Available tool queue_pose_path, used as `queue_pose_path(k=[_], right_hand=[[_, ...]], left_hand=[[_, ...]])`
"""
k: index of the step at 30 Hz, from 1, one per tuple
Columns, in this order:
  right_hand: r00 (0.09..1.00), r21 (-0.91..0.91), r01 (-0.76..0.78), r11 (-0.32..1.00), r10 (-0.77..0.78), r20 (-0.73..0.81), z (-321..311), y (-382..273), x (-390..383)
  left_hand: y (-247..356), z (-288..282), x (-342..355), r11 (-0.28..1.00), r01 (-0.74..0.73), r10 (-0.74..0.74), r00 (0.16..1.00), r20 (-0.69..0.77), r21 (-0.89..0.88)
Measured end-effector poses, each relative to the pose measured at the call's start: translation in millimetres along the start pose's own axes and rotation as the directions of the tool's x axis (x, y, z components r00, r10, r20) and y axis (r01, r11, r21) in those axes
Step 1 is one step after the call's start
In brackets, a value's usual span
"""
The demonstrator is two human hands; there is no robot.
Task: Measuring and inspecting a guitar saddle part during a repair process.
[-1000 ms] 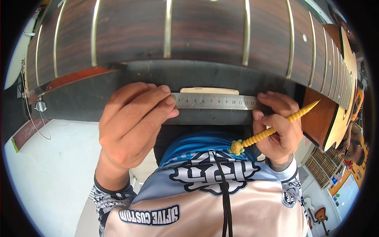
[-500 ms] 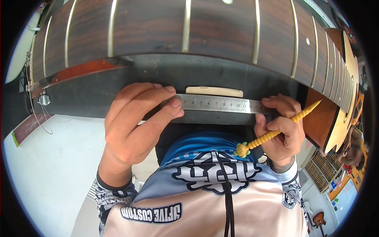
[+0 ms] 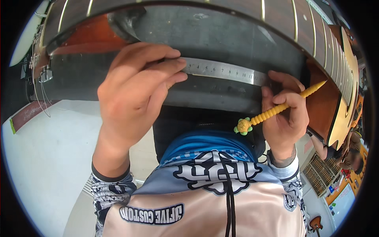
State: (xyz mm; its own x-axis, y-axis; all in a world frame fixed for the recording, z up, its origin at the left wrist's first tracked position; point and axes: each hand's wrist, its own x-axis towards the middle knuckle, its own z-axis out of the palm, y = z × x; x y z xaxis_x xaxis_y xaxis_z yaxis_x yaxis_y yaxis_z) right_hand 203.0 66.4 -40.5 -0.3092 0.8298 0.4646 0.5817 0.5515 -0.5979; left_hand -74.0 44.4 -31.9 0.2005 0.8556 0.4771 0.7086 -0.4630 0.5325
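A steel ruler (image 3: 225, 71) spans the gap between my two hands, just above a dark work surface. My left hand (image 3: 132, 87) is closed in a pinch at the ruler's left end. The thumb and forefinger of my right hand (image 3: 286, 112) grip the other end. That same right hand also holds a yellow twisted pen (image 3: 270, 113), its tip pointing up to the right and a flower-like topper at its lower end. Of a pale cream strip, only a thin edge seems to show along the ruler's lower side near my left fingers; the rest is hidden.
A guitar neck (image 3: 276, 15) with metal frets arches across the top, joining a light-topped guitar body (image 3: 343, 94) at right. Its headstock, tuners and loose strings (image 3: 43, 94) hang at left. The dark bench (image 3: 221, 94) lies beneath. Another person (image 3: 347, 158) is at far right.
Both hands and the ruler appear higher in the view, as does the guitar neck. The cream strip, earlier plain above the ruler, is now mostly hidden. My left fingers have drawn closer together.
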Motion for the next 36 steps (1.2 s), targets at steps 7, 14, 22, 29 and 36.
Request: queue_pose_path(k=[7, 14, 22, 29, 36], right_hand=[[0.998, -0.01, 0.018, 1.0, -0.018, -0.053, 3, 5, 0], [0.998, -0.05, 0.044, 0.998, -0.047, -0.047, 2, 6, 1], [0.997, -0.058, 0.048, 0.997, -0.051, -0.054, 1, 8, 1], [0.998, -0.037, 0.042, 0.998, -0.043, -0.048, -2, 10, -2], [0.998, -0.006, 0.043, 0.999, -0.043, -0.041, -2, 11, -3]], left_hand=[[3, 4, -2, 0.998, 0.024, -0.026, 0.999, -0.041, -0.055], [5, 5, 3, 0.999, 0.034, -0.035, 0.999, -0.029, -0.025], [6, 7, 3, 0.999, 0.041, -0.041, 0.999, -0.026, -0.021], [7, 10, 3, 1.0, 0.022, -0.022, 1.0, -0.02, -0.014], [11, 9, 3, 0.999, 0.045, -0.045, 0.999, 0.001, -0.013]])
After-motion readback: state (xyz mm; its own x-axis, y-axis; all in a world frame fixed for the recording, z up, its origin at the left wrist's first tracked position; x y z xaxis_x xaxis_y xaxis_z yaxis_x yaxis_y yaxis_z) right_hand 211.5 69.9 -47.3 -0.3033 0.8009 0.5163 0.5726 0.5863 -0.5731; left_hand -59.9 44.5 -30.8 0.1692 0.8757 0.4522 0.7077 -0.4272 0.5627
